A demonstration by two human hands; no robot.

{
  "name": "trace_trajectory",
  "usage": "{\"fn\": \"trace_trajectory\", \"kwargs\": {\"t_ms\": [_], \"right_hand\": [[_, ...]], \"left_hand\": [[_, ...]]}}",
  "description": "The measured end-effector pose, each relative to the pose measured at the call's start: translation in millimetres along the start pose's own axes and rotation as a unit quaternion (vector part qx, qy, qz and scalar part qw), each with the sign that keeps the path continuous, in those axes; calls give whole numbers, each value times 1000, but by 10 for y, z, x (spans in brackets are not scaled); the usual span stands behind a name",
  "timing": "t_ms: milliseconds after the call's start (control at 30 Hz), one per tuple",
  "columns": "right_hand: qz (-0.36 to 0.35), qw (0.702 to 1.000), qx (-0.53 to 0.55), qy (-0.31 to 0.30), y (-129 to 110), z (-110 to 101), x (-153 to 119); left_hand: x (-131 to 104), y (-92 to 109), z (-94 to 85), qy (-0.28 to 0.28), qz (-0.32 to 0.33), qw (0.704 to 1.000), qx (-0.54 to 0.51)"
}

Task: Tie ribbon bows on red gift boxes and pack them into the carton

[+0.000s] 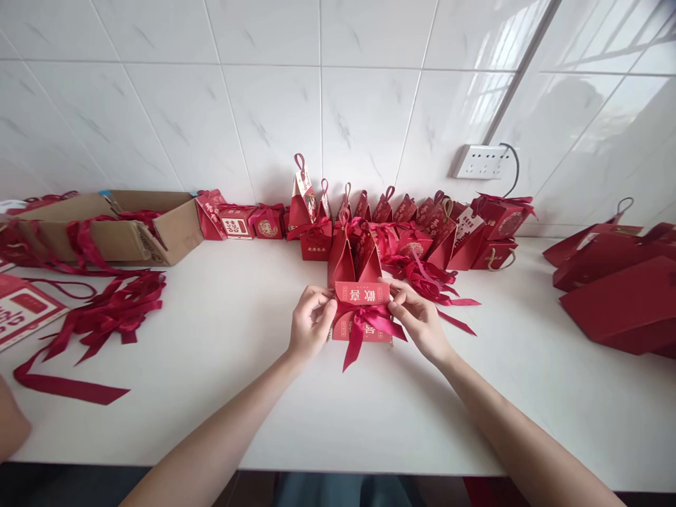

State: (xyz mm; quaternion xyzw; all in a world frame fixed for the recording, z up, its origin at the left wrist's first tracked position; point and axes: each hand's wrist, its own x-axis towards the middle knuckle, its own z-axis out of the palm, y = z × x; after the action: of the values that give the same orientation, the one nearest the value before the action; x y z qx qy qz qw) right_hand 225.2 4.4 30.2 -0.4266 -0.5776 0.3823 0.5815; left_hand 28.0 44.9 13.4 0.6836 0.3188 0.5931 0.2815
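A small red gift box [355, 291] with pale printed characters sits on the white table in front of me. A crimson ribbon tied in a bow [365, 317] lies across its top, one tail hanging down the near side. My left hand [313, 320] pinches the box's left side between thumb and fingers. On the opposite side, my right hand [421, 320] grips the right edge, close to the bow's loop. Just behind the box stand red tent-shaped boxes [342, 260], almost touching it. The box's underside is hidden.
Many red favour boxes [436, 222] line the tiled wall. An open cardboard carton [174, 224] stands at left, with loose ribbons [119, 310] before it. Larger red boxes [623, 303] are at right. A power socket [482, 162] is on the wall. Part of another person [10, 422] shows at lower left.
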Motion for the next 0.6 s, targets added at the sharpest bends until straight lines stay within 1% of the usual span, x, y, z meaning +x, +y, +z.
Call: {"fn": "trace_trajectory", "kwargs": {"t_ms": [233, 400, 600], "right_hand": [[-5, 1000, 21, -19, 28, -9, -18], [-7, 1000, 9, -17, 30, -5, -18], [-7, 1000, 1, -21, 8, -4, -9]], "left_hand": [[32, 17, -18, 0, -27, 999, -21], [41, 30, -48, -4, -56, 998, -29], [49, 47, -45, -18, -59, 997, -55]]}}
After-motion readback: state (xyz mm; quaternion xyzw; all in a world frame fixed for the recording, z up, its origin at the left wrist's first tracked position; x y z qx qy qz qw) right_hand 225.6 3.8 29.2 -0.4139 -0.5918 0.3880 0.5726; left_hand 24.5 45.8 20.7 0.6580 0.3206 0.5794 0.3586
